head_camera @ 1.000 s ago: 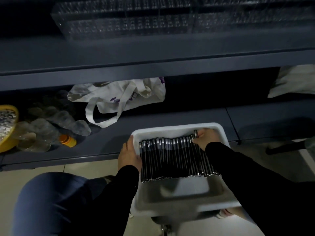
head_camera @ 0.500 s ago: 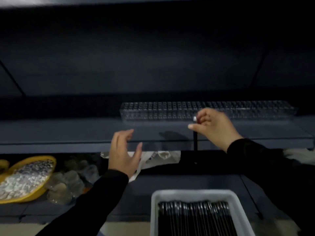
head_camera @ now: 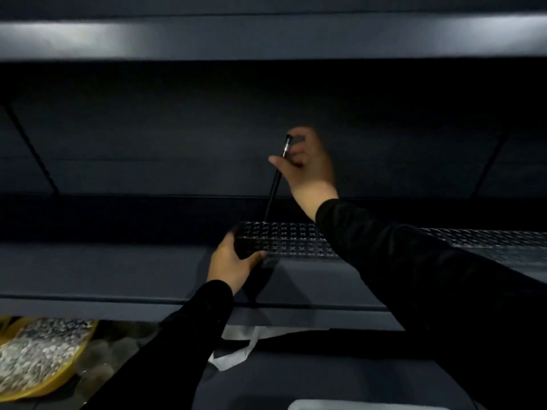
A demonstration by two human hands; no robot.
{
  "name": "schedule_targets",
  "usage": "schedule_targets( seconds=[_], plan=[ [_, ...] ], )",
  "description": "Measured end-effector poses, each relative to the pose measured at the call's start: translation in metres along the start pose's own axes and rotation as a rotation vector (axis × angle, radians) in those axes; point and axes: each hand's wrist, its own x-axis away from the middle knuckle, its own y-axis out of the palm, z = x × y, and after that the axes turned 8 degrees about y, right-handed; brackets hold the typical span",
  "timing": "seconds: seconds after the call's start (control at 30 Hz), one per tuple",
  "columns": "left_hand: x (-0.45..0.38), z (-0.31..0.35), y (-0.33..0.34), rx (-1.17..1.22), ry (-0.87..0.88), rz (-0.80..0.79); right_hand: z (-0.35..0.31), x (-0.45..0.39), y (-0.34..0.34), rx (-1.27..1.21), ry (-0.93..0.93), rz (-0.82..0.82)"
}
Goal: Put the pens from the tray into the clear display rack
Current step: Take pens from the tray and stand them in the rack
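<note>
Dark grey shelving fills the view, and on the middle shelf point(head_camera: 118, 270) the clear rack point(head_camera: 296, 239) is seen lying lengthwise. One pen point(head_camera: 273, 189) is held nearly upright above the rack's left end, its lower tip at or just over the back row of holes (whether it has entered one cannot be told). It is pinched near its top by the right hand point(head_camera: 309, 164), thumb against curled fingers, presumably so the tip can be steered straight down. The rack's left end is gripped by the left hand point(head_camera: 233, 261), thumb along the front edge, probably to keep the light rack from sliding. The tray point(head_camera: 355, 405) is glimpsed only as a white rim at the bottom edge, its pens out of view. On the lower shelf, a yellow bowl point(head_camera: 44, 389) and a white bag strap point(head_camera: 236, 350) are seen.
</note>
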Motion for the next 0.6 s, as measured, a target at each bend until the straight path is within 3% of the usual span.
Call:
schedule_targets(
  seconds=[0.33,0.6],
  plan=[
    [0.0,-0.005,0.002,-0.029,0.062,0.044,0.023,-0.005,0.054,0.179,-0.184,-0.074],
    [0.001,-0.003,0.002,-0.083,0.057,0.058,0.046,0.005,0.062,0.252,-0.096,-0.209]
  ],
)
